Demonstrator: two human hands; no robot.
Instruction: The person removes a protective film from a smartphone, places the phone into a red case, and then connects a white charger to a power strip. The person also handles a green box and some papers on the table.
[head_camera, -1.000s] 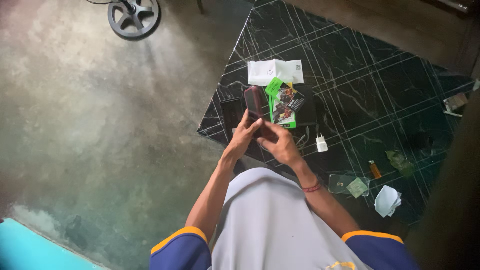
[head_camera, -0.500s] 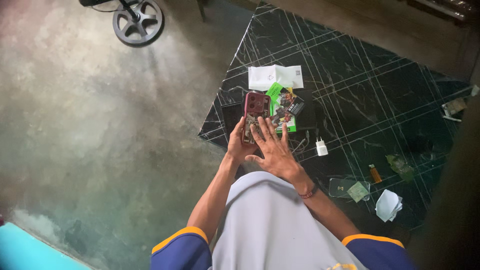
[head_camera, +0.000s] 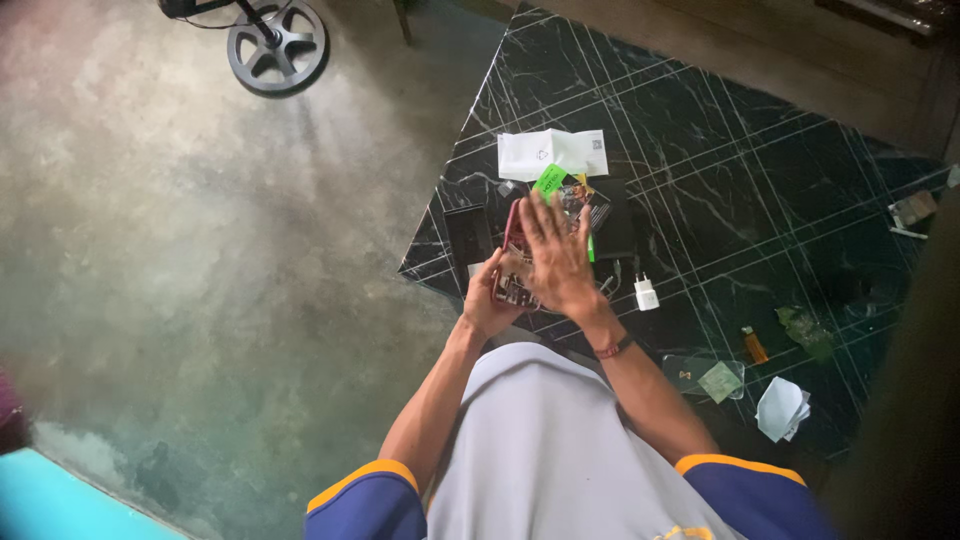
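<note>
My left hand (head_camera: 487, 300) grips the lower end of a dark red phone (head_camera: 512, 262) with a patterned case, held above the near corner of a black marble-patterned table (head_camera: 720, 160). My right hand (head_camera: 556, 255) lies flat over the phone with its fingers spread and straight, covering most of it. Behind the hands, on the table, lie a green printed box (head_camera: 551, 180) on a black flat box (head_camera: 612, 225), and a white folded paper packet (head_camera: 552, 150).
A white charger plug (head_camera: 646, 293) with a cable lies right of my hands. Farther right are a clear phone case (head_camera: 700, 372), a small orange lighter (head_camera: 753, 345), crumpled white paper (head_camera: 781, 408) and green scraps. A fan base (head_camera: 277, 45) stands on the concrete floor.
The phone was turned over from upright to flat in my left hand. My right hand opened, slid up over the phone and now covers it with spread fingers.
</note>
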